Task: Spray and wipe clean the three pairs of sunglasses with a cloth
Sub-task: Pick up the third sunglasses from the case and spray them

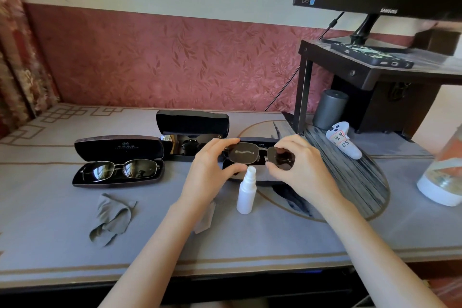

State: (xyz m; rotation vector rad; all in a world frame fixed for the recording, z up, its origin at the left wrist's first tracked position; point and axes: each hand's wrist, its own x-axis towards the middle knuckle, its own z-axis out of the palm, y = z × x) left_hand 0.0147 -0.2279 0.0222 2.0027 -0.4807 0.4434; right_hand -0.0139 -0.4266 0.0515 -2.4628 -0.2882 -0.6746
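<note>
Holding one pair of sunglasses (pixel 260 155) above the desk (pixel 250 245).
Its lens edges are pinched by the left hand (pixel 212 160) and right hand (pixel 300 165); spray bottle (pixel 246 192) stands just in front, cloth (pixel 112 220) lies crumpled left, before an open case (pixel 118 177).

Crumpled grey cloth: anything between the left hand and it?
Nothing visible: only bare grey table mat lies between the left hand and the crumpled grey cloth, which sits front-left. Both that hand and the right hand pinch the dark-lensed metal-framed sunglasses, so one must release first.
</note>
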